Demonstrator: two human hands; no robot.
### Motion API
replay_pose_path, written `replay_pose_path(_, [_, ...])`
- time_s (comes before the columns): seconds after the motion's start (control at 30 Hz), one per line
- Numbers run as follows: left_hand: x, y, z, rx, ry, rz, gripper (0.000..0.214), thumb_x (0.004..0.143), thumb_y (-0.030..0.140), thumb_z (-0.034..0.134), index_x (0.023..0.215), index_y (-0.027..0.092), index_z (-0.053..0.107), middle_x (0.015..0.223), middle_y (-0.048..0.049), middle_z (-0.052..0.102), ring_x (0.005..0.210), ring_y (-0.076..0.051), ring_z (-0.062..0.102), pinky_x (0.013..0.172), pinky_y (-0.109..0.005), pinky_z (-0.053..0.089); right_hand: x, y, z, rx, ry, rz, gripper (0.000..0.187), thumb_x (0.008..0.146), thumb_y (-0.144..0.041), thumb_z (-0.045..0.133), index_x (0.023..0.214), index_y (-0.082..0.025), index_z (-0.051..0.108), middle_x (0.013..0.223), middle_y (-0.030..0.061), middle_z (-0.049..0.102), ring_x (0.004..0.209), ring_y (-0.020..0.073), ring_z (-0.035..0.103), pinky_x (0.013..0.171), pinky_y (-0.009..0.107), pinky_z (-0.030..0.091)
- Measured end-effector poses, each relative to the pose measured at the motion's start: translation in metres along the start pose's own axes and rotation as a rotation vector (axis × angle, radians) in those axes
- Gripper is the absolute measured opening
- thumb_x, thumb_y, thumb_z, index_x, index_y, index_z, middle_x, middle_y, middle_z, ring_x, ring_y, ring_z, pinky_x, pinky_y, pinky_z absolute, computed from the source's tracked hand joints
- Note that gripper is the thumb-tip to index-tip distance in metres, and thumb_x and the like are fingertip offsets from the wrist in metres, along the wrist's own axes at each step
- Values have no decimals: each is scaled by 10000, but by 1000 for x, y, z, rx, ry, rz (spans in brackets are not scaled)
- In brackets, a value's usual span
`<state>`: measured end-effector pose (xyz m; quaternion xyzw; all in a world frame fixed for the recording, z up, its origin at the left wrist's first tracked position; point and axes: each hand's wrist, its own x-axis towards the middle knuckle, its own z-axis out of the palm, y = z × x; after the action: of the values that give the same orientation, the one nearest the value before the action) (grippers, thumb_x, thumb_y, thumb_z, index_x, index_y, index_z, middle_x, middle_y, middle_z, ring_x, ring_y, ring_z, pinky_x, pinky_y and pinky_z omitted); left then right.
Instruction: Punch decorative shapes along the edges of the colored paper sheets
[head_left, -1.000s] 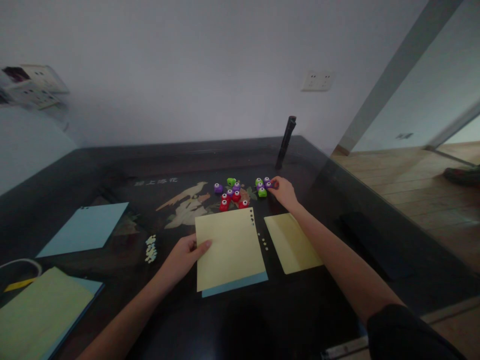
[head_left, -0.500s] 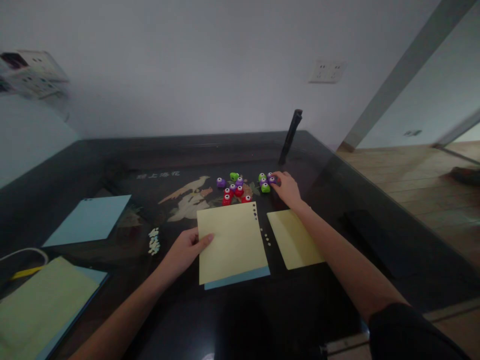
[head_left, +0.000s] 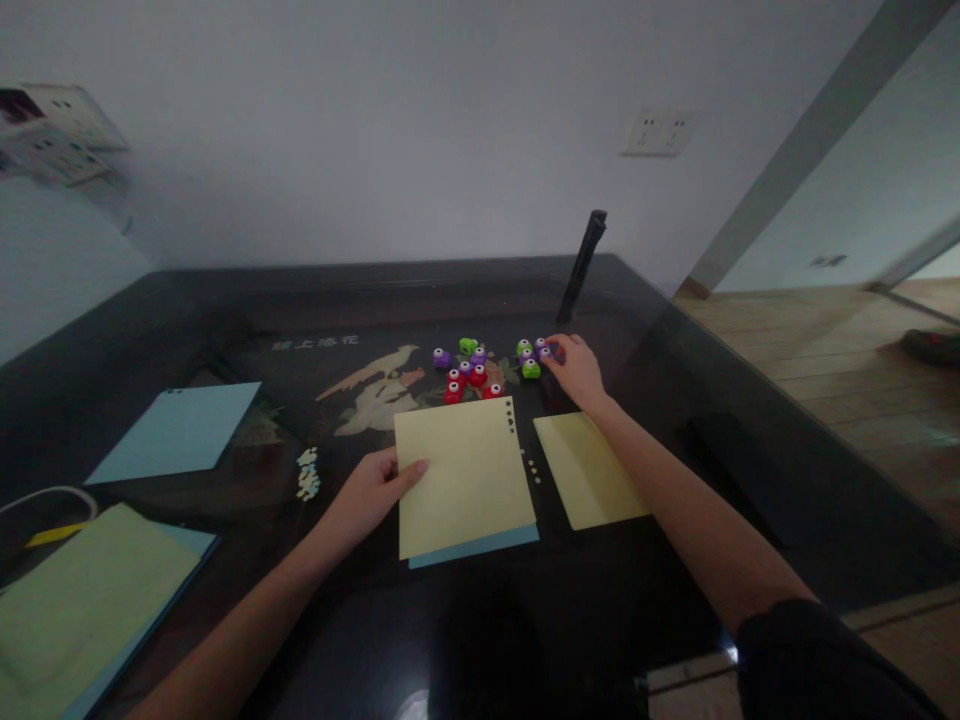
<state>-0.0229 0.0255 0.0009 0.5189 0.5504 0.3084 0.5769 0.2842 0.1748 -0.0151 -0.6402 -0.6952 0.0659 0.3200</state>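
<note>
My left hand [head_left: 379,488] grips the left edge of a yellow sheet of paper [head_left: 461,480], thumb on top and fingers beneath. A blue sheet [head_left: 480,546] shows below its bottom edge. Small dark punched shapes run down the yellow sheet's upper right corner. Farther off, my right hand [head_left: 576,368] has its thumb and fingertips closed around a purple craft punch [head_left: 546,354] at the right side of a small group. A green craft punch [head_left: 531,370] stands just left of it. Red, purple and green punches make up another group, including a red craft punch [head_left: 478,377] behind the sheet.
Another yellow sheet [head_left: 577,480] lies under my right forearm. Tiny paper cutouts [head_left: 534,470] lie between the sheets, with a pile of cutouts [head_left: 308,473] to the left. A blue sheet [head_left: 180,430] and stacked papers [head_left: 90,600] are at left. A black post [head_left: 581,268] rises behind.
The view has tilted slightly, so the table sits a little higher in the picture. Both hands keep nearly the same place, the right still at the purple craft punch.
</note>
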Motion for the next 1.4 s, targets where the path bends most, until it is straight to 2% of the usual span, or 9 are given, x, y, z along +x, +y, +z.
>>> replay_pose_path(0.1, [0, 2, 0, -23, 13, 13, 423, 703, 520, 684, 886, 139, 671, 815, -70, 749, 757, -271, 690, 651, -344, 545, -20, -18, -13, 122, -37, -44, 201, 825, -258, 559, 990, -164, 627, 912, 85, 605, 792, 200, 559, 718, 320, 437])
replay_pose_path(0.23, [0, 1, 0, -41, 37, 14, 456, 695, 541, 689, 913, 141, 673, 820, -71, 748, 765, -278, 691, 652, -354, 552, -64, -46, -31, 307, -280, -112, 230, 877, -362, 501, 825, -181, 634, 706, 20, 637, 614, 139, 572, 577, 253, 441])
replay_pose_path(0.3, [-1, 1, 1, -52, 33, 9, 456, 693, 535, 696, 914, 136, 671, 819, -71, 748, 773, -278, 691, 666, -356, 552, -84, -57, -38, 497, -498, -33, 245, 883, -383, 489, 853, -173, 612, 694, 19, 638, 542, 119, 546, 523, 243, 424])
replay_pose_path(0.4, [-3, 1, 5, -67, 5, -8, 445, 690, 527, 703, 897, 135, 672, 817, -71, 748, 774, -279, 691, 690, -368, 549, -101, -63, -45, 607, -613, 66, 184, 854, -343, 530, 834, -171, 589, 688, 10, 620, 516, 103, 529, 501, 236, 412])
replay_pose_path(0.57, [-5, 1, 10, -32, -63, 19, 412, 730, 511, 673, 918, 145, 677, 824, -59, 736, 787, -260, 674, 720, -358, 531, -107, -61, -52, 645, -589, 112, 145, 816, -297, 562, 741, -174, 568, 638, -19, 564, 502, 96, 516, 518, 246, 418])
replay_pose_path(0.77, [-4, 4, 6, 117, 37, 135, 338, 825, 459, 577, 873, 138, 672, 655, 1, 624, 553, -135, 519, 499, -221, 388, -111, -58, -52, 716, -592, 177, 162, 808, -307, 561, 714, -176, 548, 596, -22, 575, 443, 76, 461, 453, 226, 359])
replay_pose_path(1.03, [-6, 12, 9, 135, 75, 143, 304, 809, 432, 587, 813, 138, 664, 653, -4, 628, 531, -124, 494, 501, -223, 383, -114, -55, -45, 684, -550, 163, 174, 795, -351, 594, 750, -196, 528, 484, -66, 503, 416, 91, 467, 465, 235, 349])
replay_pose_path(1.23, [7, 38, 9, 128, 56, 239, 308, 775, 350, 631, 1019, 162, 634, 689, -3, 659, 570, -137, 568, 498, -217, 416, -109, -49, -62, 722, -531, 194, 213, 757, -377, 635, 767, -179, 557, 504, -55, 511, 430, 83, 446, 449, 228, 330])
replay_pose_path(1.4, [37, 70, 39, 122, -59, 374, 318, 794, 236, 611, 1090, 129, 565, 644, 13, 627, 503, -101, 545, 488, -211, 441, -98, -21, -85, 769, -386, 341, 279, 669, -391, 703, 803, -179, 581, 525, -46, 532, 424, 79, 429, 419, 221, 321])
